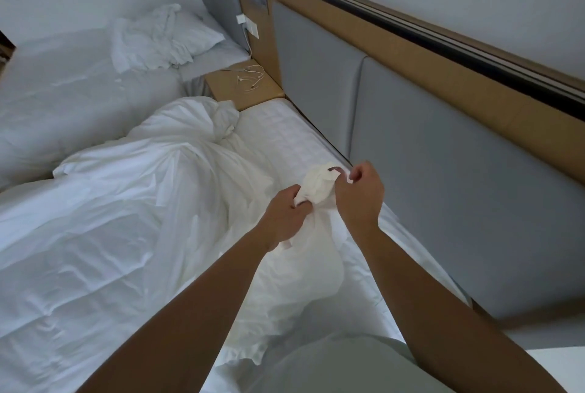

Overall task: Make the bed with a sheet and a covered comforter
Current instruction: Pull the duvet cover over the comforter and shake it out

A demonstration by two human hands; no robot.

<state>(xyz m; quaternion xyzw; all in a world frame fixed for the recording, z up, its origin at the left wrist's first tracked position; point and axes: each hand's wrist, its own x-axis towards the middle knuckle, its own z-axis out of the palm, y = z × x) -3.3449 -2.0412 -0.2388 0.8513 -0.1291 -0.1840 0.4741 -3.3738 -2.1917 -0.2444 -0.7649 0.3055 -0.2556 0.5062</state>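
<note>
A white comforter in its cover [133, 221] lies rumpled across the near bed, bunched into a twisted knot at its far corner [221, 126]. A strip of bare quilted mattress [285, 136] shows along the headboard side. Both my hands work a gathered corner of the cover [318, 185] held above the mattress. My left hand [286, 215] grips the bunched cloth from below. My right hand [359, 193] pinches a thin white tie or strip of the cover at its top.
A grey padded headboard [443, 171] with a wooden frame runs along the right. A wooden nightstand [243, 85] with white earphone cables stands between the beds. The second bed [72, 98] at the left holds a pillow [193, 31] and crumpled white linen.
</note>
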